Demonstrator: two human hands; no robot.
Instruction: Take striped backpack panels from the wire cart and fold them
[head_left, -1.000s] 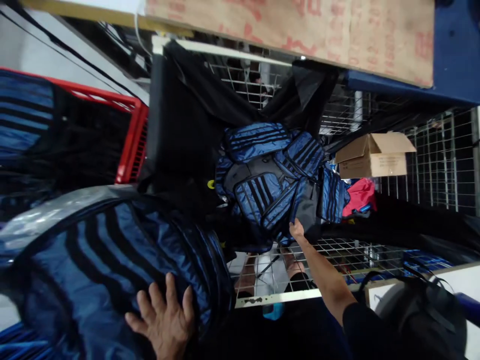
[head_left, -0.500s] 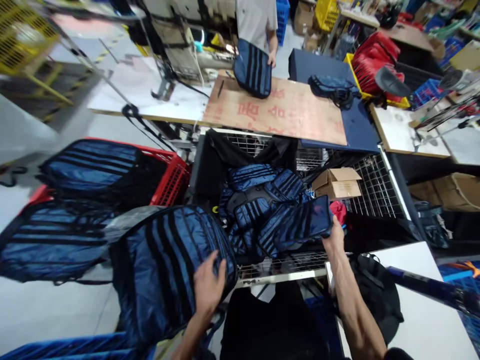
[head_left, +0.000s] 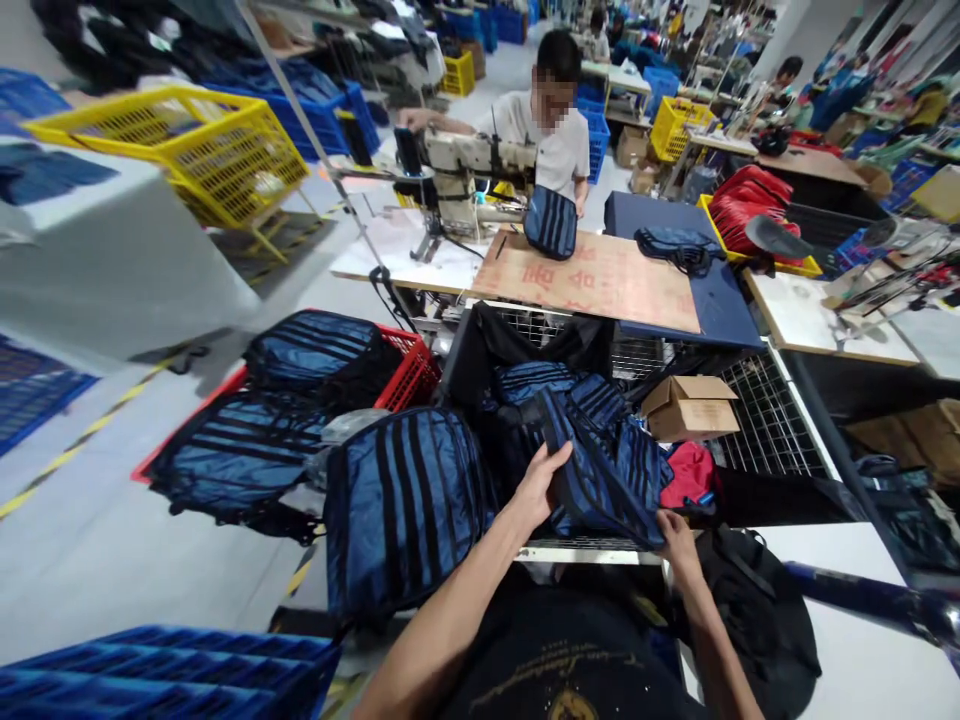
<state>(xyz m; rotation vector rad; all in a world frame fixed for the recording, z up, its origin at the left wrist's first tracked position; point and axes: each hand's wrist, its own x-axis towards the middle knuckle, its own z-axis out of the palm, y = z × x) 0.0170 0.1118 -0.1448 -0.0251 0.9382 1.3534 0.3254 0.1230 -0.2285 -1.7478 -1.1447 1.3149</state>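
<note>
Both my hands grip a blue backpack panel (head_left: 611,490) with dark edging, raised at a slant over the wire bin. My left hand (head_left: 541,485) is closed on its upper left part, the thumb showing on top and the fingertips hidden behind. At the lower right corner my right hand (head_left: 677,540) pinches the edge. Under the panel lie more blue pieces with black stripes (head_left: 536,378), heaped in the wire bin (head_left: 600,553). A large blue backpack (head_left: 409,505) with black stripes stands left of my left forearm.
A red crate (head_left: 416,370) with striped backpacks (head_left: 311,345) stands at left. An open carton (head_left: 694,405) and a red cloth (head_left: 688,475) lie in the bin's right side. A black bag (head_left: 757,610) rests on a white table (head_left: 862,640). Across the bin, a person (head_left: 517,115) works at a sewing machine (head_left: 472,160).
My left hand has left the large backpack and moved right onto the panel. My right hand still holds the panel, now tilted and nearer to me. The camera view has swung up and left.
</note>
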